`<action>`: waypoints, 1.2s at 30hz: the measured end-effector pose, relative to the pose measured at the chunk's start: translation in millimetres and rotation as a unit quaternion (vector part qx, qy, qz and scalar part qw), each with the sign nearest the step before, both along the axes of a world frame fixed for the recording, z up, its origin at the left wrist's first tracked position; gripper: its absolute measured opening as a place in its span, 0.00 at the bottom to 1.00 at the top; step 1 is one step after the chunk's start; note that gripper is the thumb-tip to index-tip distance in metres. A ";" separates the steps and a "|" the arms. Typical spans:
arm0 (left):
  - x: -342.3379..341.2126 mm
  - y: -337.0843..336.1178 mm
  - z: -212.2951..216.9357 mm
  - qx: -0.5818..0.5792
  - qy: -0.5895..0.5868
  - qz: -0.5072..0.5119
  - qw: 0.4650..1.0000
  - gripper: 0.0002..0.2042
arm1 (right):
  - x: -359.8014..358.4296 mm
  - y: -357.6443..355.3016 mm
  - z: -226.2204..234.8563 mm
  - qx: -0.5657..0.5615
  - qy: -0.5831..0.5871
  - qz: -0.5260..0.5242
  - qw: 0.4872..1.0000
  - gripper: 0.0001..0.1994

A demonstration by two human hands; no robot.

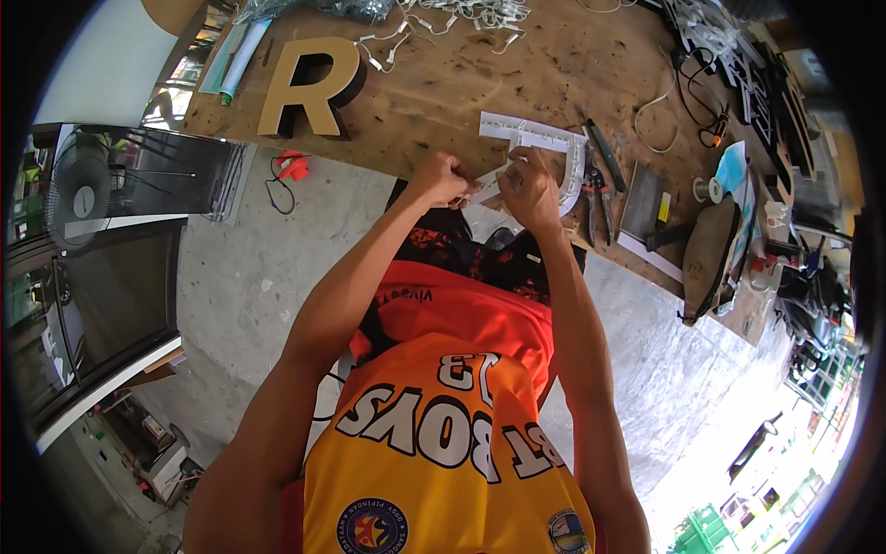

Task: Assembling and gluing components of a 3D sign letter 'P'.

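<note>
A white, curved letter-shaped panel (574, 164) lies at the near edge of the wooden workbench, with small light modules and thin wire along it. My left hand (441, 181) is closed in a pinch at the panel's left leg; what its fingertips hold is too small to make out. Bent over the panel's middle, my right hand (533, 189) has thumb and fingers drawn together near the wiring, and their contents are hidden. Just right of the panel rest pliers with dark and red handles (598, 198) and a long black-handled tool (604, 152).
A gold-faced letter with dark sides (314, 88) stands on the bench (415, 102) at left. White light-module strings (471, 13) lie at the back. Farther right are a dark flat piece (643, 205), a wire spool (709, 190) and a brown pouch (711, 263). A fan (83, 198) stands far left.
</note>
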State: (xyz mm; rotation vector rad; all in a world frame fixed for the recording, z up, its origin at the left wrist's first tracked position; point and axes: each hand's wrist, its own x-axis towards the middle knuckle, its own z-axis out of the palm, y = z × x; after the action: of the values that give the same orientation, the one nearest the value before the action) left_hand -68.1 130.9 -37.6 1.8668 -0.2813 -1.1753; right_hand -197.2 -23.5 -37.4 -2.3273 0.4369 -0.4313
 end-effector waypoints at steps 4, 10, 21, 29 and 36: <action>1.4 0.5 -3.1 -0.013 0.000 0.000 1.000 0.05 | -0.4 -0.1 -2.7 0.025 -0.005 -0.005 1.000 0.07; 8.0 1.0 10.2 0.004 -0.032 -0.064 0.997 0.05 | -1.5 5.3 -3.2 -0.012 -0.053 -0.025 0.998 0.07; 2.5 -4.6 11.2 0.034 -0.033 -0.081 0.996 0.07 | -4.3 9.2 -2.3 -0.012 -0.057 -0.030 0.998 0.07; 6.3 23.3 3.6 -0.060 0.099 -0.012 0.993 0.07 | -5.0 6.2 -0.7 -0.006 -0.042 -0.030 0.999 0.07; 35.5 43.8 23.9 -0.076 0.024 -0.036 0.996 0.07 | 29.1 4.8 1.6 -0.088 -0.072 -0.054 0.992 0.08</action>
State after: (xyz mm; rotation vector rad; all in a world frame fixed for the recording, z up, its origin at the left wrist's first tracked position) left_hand -32.6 174.7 -13.7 1.7059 -0.4043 -1.2112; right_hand -168.1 -18.7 -35.9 -2.4291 0.4727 -0.7114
